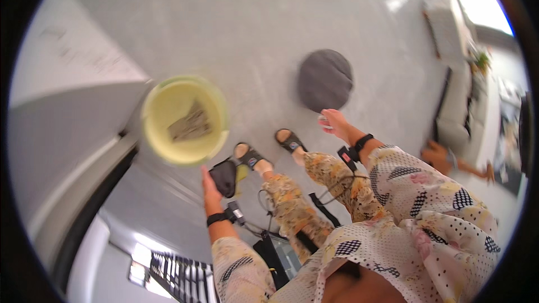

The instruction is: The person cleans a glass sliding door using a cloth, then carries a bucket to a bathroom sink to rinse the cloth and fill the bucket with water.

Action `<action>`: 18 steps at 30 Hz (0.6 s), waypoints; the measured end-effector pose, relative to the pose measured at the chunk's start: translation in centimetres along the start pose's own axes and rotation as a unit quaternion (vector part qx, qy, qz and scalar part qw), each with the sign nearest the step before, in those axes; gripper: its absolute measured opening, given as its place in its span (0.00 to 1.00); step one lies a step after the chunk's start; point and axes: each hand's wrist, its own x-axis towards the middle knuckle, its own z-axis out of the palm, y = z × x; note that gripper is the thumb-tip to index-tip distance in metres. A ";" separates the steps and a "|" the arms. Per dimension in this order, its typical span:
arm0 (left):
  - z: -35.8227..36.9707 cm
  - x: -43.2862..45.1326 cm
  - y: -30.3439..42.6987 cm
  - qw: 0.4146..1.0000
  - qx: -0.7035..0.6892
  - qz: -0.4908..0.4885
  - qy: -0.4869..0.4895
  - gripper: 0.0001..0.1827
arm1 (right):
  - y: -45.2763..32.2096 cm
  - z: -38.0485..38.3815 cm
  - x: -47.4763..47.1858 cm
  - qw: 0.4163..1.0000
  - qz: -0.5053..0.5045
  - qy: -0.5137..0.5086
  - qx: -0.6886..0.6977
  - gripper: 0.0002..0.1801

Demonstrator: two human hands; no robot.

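Note:
My left hand (pixel 212 191) is stretched forward, fingertips close to the near rim of a pale yellow basin (pixel 158 145). A crumpled grey-brown cloth (pixel 191 124) lies inside the basin. Right beside the palm is a dark item (pixel 224 178) with a yellow-green part; whether the hand grips it or the rim is unclear. My right hand (pixel 334 123), fingers curled, is at the near edge of a round dark grey seat or cushion (pixel 325 81). Blur hides whether those fingers hold anything.
A pale wall corner (pixel 145 83) juts in left of the basin. Stair railings (pixel 181 275) show at lower left. A light sofa (pixel 457 109) and a brown wooden object (pixel 440 158) stand at right. My sandalled feet (pixel 269 147) are on grey flooring. Cables (pixel 269 214) hang near my legs.

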 end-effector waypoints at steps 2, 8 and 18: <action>0.1 0.0 1.0 1.000 0.002 -0.012 0.010 0.28 | 1.0 -3.0 0.5 0.996 0.031 0.055 0.063 0.13; -0.5 2.5 2.5 0.989 -0.021 -0.095 0.113 0.29 | 3.3 -7.6 0.5 0.963 0.103 0.170 0.180 0.20; -8.1 6.7 -2.9 0.993 -0.020 -0.112 0.016 0.18 | 1.2 -5.6 2.7 0.925 0.035 0.180 0.332 0.21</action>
